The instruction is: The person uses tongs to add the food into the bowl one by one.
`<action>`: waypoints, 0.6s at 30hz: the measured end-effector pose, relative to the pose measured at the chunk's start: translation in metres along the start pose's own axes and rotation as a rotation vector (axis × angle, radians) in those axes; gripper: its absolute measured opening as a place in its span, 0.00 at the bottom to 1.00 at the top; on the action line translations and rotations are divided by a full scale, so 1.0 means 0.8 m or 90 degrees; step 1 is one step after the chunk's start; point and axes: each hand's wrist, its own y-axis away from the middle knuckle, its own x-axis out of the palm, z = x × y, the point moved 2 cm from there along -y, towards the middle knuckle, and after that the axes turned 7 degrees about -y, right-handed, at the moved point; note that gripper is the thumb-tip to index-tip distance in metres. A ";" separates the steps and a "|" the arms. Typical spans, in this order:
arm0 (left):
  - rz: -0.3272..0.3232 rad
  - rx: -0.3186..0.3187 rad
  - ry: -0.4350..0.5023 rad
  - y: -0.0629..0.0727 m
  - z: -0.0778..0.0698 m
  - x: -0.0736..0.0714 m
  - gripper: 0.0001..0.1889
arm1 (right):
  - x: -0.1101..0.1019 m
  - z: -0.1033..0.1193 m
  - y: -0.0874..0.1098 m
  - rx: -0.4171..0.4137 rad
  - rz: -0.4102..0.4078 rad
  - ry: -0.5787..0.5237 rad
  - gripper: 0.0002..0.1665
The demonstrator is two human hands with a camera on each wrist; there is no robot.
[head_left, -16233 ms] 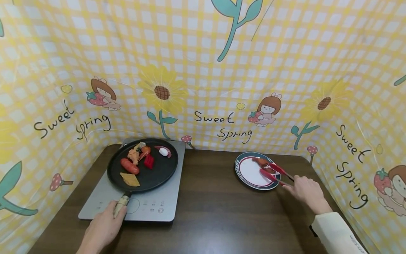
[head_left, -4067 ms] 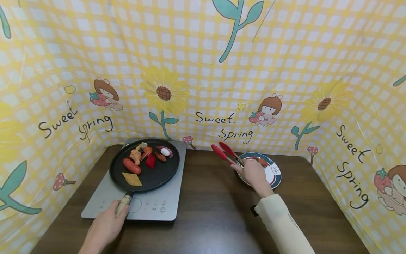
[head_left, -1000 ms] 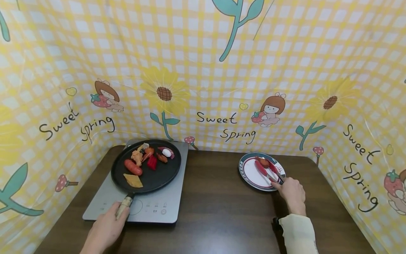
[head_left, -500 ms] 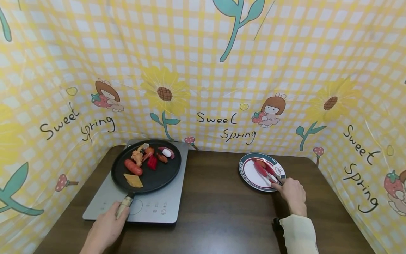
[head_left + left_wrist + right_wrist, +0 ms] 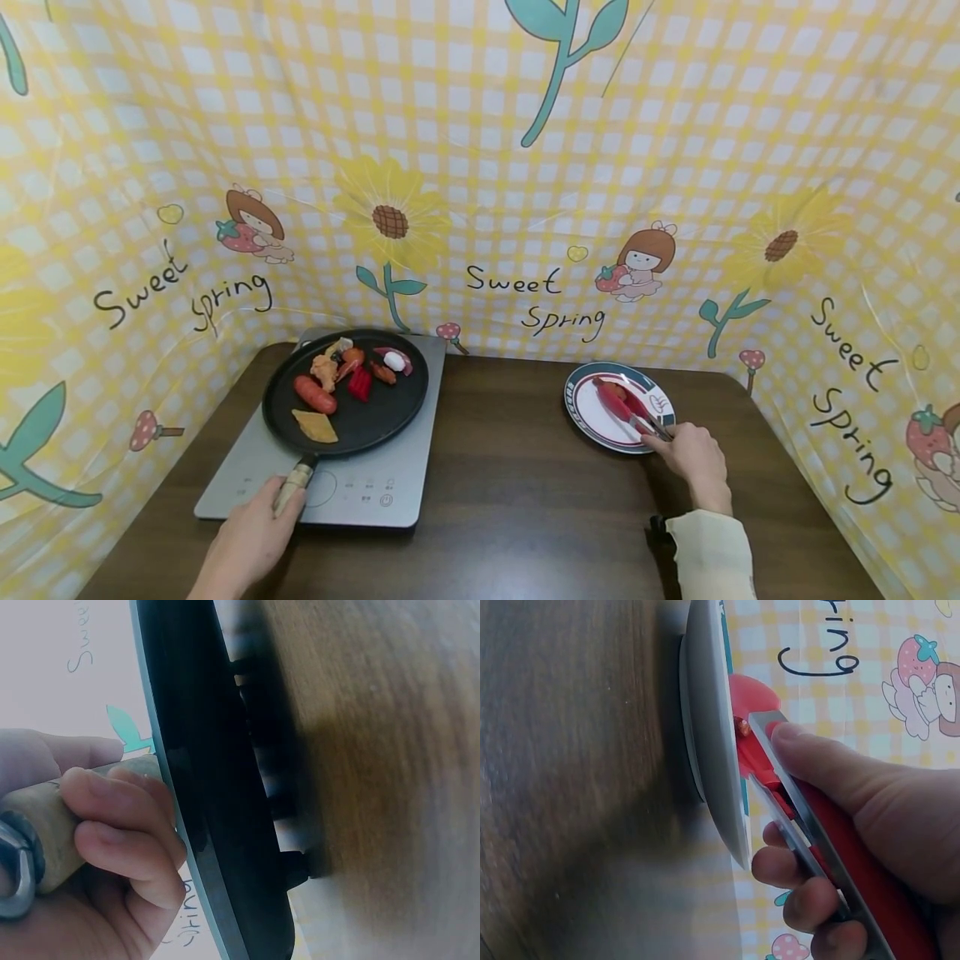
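In the head view my left hand point(image 5: 251, 533) grips the handle point(image 5: 295, 489) of a round black frying pan point(image 5: 375, 433); the left wrist view shows its fingers curled round it. The pan holds a sausage point(image 5: 315, 394), a yellow slice point(image 5: 315, 426), a fried chicken piece point(image 5: 325, 371), a red piece point(image 5: 360, 383), a brown piece point(image 5: 383, 372) and others. At the right, my right hand point(image 5: 693, 462) holds red-tipped metal tongs point(image 5: 617, 402) over a white plate point(image 5: 591, 422). Between the tong tips is a brown food piece point(image 5: 741, 726), mostly hidden.
The pan sits on a silver induction cooker point(image 5: 232, 492) at the table's left. Dark wooden tabletop point(image 5: 510, 467) lies between the cooker and the plate. A yellow checked cloth point(image 5: 480, 208) hangs behind and at both sides.
Since the oldest frame, a brown piece has appeared at the pan's right. The tongs returned from left of the plate and have narrowed round the food on it. The left hand keeps its grip.
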 end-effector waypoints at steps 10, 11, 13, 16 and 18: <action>-0.004 0.003 0.003 0.003 -0.001 -0.001 0.37 | 0.001 -0.008 -0.003 -0.027 0.008 -0.006 0.29; -0.005 0.003 0.001 0.003 -0.001 0.000 0.37 | 0.001 -0.008 -0.003 -0.029 0.010 -0.009 0.29; -0.005 0.003 0.000 0.003 -0.001 0.000 0.37 | 0.002 -0.008 -0.003 -0.029 0.015 -0.015 0.28; -0.005 0.001 -0.001 0.003 -0.001 0.000 0.38 | 0.002 -0.007 -0.003 -0.031 0.020 -0.029 0.26; -0.005 -0.001 0.000 0.002 -0.001 0.000 0.38 | 0.002 -0.007 -0.002 -0.033 0.022 -0.035 0.26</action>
